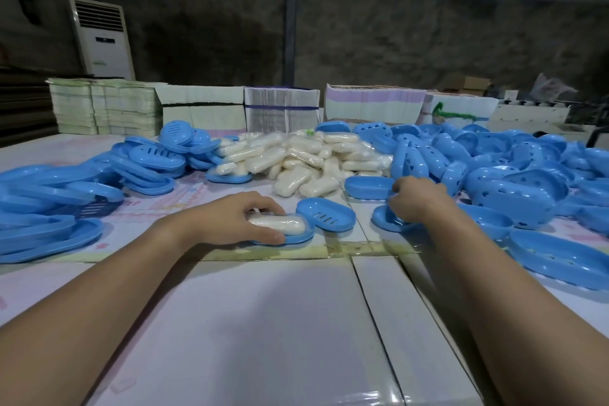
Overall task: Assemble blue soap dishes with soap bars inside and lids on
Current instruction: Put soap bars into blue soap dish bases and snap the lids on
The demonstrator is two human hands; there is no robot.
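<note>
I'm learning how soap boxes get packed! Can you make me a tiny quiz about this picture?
1. True or false: the left hand holds a wrapped soap bar lying in a blue dish.
2. Where is the pile of soap bars? A) at the middle of the table, between blue heaps B) on the floor C) inside the air conditioner
3. Fill in: the right hand is touching something coloured ____.

Key
1. True.
2. A. Heaps of blue parts lie on both sides of it.
3. Blue. Its fingers are on a blue dish part; the exact grip is hard to see.
</note>
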